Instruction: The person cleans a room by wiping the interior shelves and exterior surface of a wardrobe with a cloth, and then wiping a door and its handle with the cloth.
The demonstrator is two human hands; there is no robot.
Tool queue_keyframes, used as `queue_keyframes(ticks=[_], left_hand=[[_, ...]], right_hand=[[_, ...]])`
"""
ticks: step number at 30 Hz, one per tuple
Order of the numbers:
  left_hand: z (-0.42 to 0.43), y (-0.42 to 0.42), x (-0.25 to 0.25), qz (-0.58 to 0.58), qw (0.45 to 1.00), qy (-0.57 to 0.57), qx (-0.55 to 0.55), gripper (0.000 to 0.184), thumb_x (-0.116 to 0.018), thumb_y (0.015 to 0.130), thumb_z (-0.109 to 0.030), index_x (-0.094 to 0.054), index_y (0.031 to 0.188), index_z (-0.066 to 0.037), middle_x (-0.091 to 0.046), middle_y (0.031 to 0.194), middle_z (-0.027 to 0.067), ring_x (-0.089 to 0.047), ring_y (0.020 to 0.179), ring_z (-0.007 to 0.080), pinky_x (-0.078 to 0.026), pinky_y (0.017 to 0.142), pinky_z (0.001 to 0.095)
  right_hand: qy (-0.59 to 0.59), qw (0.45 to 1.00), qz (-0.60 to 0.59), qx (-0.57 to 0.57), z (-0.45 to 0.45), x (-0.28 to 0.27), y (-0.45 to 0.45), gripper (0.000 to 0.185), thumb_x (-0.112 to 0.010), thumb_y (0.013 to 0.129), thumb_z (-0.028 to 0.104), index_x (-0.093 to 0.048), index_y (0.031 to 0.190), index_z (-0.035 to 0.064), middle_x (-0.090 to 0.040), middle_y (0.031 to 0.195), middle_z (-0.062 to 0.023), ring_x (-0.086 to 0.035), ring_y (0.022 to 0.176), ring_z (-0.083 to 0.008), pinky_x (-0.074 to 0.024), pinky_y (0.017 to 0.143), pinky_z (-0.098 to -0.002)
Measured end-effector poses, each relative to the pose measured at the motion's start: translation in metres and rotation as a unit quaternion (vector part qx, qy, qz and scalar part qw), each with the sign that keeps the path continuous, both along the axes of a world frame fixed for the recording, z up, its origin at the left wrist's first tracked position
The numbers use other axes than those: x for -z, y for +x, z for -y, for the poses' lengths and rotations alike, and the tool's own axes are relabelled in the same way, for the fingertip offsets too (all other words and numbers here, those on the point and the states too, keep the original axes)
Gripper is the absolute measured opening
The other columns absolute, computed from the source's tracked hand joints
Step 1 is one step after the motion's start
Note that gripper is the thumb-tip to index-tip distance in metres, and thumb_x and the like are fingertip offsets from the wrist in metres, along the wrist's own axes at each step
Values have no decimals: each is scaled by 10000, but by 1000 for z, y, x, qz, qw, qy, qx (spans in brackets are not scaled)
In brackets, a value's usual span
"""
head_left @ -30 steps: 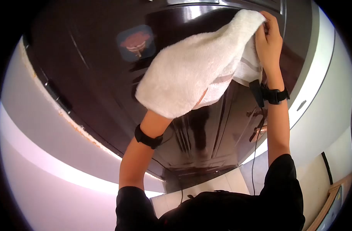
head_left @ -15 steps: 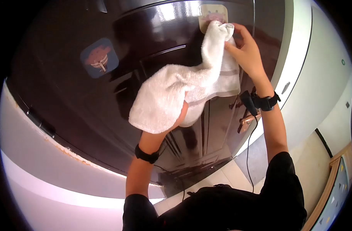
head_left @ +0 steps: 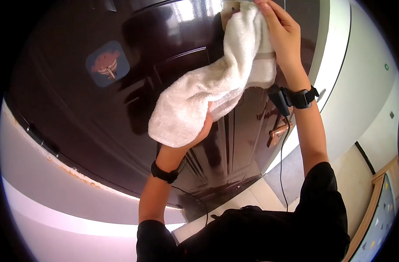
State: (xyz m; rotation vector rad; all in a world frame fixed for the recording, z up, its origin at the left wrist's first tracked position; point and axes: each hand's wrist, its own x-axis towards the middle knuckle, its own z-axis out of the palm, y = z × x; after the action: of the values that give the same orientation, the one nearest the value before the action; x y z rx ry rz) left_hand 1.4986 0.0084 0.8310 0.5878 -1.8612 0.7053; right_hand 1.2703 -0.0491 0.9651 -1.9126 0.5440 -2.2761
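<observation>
A white towel (head_left: 195, 94) with a grey-brown stripe hangs between my hands in front of a dark glossy door (head_left: 68, 109). My right hand (head_left: 283, 37) pinches its upper end at the top of the view, beside a pale sticker (head_left: 229, 12) that the towel partly covers. The towel drapes over my left hand (head_left: 204, 129) lower down; only the hand's edge shows and its fingers are hidden. A blue sticker (head_left: 107, 63) with a pink picture is on the door at the left. Both wrists wear black straps.
A copper-coloured door handle (head_left: 279, 133) is below my right wrist. A thin black cable (head_left: 281, 174) hangs from that wrist's device. The white door frame (head_left: 332, 48) runs along the right, pale floor tiles (head_left: 261, 196) lie below, and a wood-edged patterned surface (head_left: 376, 222) is at lower right.
The view has shifted, bringing the handle and pale sticker into sight. The towel is more bunched and narrower at its upper end. Since half a second ago, my right hand has moved up with it.
</observation>
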Motion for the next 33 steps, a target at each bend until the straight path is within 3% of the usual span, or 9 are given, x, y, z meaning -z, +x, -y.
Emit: queue_keyframes(ticks=[3,7,12,15,17,24,28,31,33], left_hand=[[1,6,3,4,1000,-17,-22,301,-637,746,-35,-680,1044,-44,-661,978,77,-633,889,235,-496,803,320],[6,27,18,-29,990,-45,-128,288,-606,783,-49,-658,1065,-16,-651,1016,118,-619,933,268,-468,863,349],[8,46,20,-35,971,-53,-231,313,-626,768,-81,-676,1077,-81,-661,990,96,-626,910,252,-467,864,343],[7,46,29,-34,977,-12,-210,314,-562,828,-70,-615,1134,-29,-596,1172,161,-569,1069,312,-409,953,364],[7,46,35,-44,978,4,-205,321,-560,835,-74,-600,1148,-13,-590,1178,170,-564,1077,313,-409,953,362],[5,38,41,-87,976,4,-202,180,-627,817,-96,-645,986,-37,-631,1036,105,-614,927,231,-478,838,310],[-6,37,35,19,951,-62,-303,163,-616,834,-90,-644,986,-36,-629,1034,96,-606,933,220,-476,848,312],[0,43,45,-24,966,-28,-256,167,-620,839,-106,-650,991,-45,-633,1037,76,-605,935,214,-473,856,314],[-5,48,51,149,912,-81,-374,179,-636,842,-156,-663,996,-69,-642,1030,69,-603,942,217,-475,830,324]], right_hand=[[-46,991,-122,1,-1,1,5,226,-593,915,185,-668,1075,45,-671,1033,-11,-574,926,-57,-435,813,-185],[-58,978,-178,96,-7,34,22,157,-593,896,164,-696,995,99,-680,768,-54,-468,499,-60,-389,482,-221],[116,976,-170,71,-10,66,12,195,-545,935,204,-666,1029,84,-574,634,-17,-411,519,-44,-378,498,-221],[34,985,-164,50,-8,66,4,229,-497,960,231,-648,1039,78,-518,601,-6,-386,544,-39,-375,513,-241],[109,971,-210,33,-22,57,-13,256,-478,966,276,-601,1073,78,-531,612,-19,-434,552,-67,-395,548,-247],[66,967,-188,158,-2,28,-19,295,-645,870,268,-569,1026,30,-630,884,-103,-599,648,-161,-460,592,-245],[-181,944,-179,213,6,26,-18,203,-676,842,214,-620,906,29,-591,765,-89,-554,579,-177,-441,560,-230],[-163,950,-171,202,-21,39,-19,165,-649,865,180,-603,927,35,-574,698,-76,-520,560,-142,-426,542,-235],[-99,973,-174,117,-45,54,-14,150,-597,905,174,-574,944,31,-573,662,-47,-482,544,-109,-405,517,-241]])
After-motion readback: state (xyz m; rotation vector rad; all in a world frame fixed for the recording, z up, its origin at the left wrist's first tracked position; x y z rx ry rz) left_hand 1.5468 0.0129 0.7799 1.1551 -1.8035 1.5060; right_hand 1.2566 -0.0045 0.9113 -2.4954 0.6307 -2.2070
